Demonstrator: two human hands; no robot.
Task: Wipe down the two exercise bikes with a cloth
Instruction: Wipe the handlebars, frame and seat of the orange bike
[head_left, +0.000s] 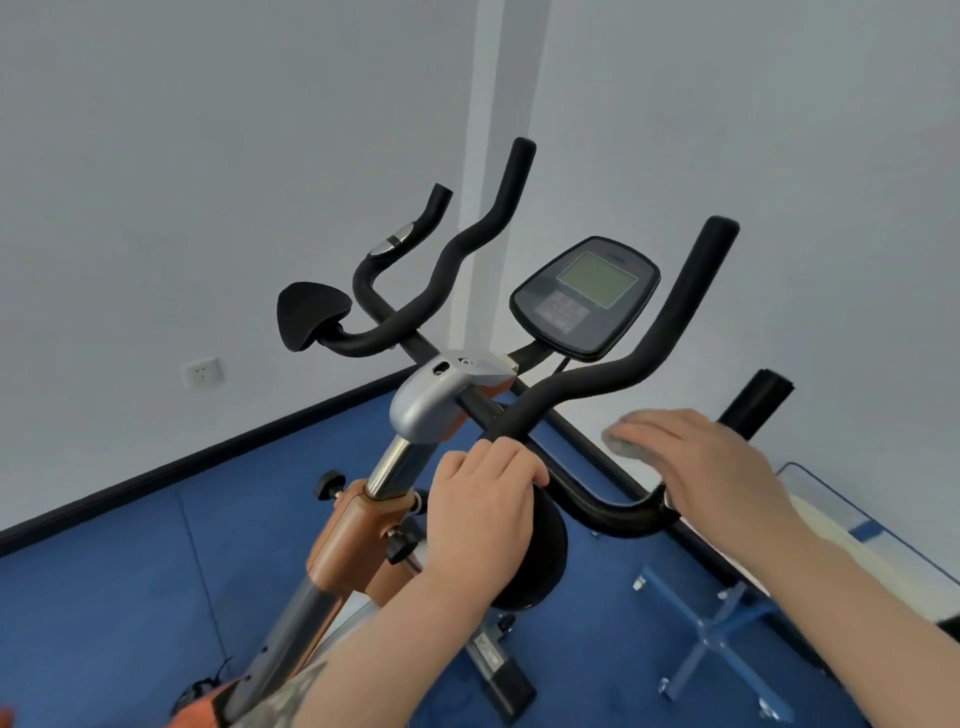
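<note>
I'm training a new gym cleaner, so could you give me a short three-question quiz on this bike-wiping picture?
1. True or false: the left hand grips the black foam handlebar.
2. Which hand presses the grey cloth? A) left B) right
3. Fill in: the bike's console with the greenish screen stands in front of a ___ wall.

Key: 1 true; 2 B; 3 white.

Evenly and softly lit, fairly bright, without hard shadows or strong glare, only a dull sheen along the handlebar (582, 395) foam; strongly bowed by the wide lens toward 3 and 9 o'clock, slightly soft overall, with motion blur on the right hand (696, 457).
</note>
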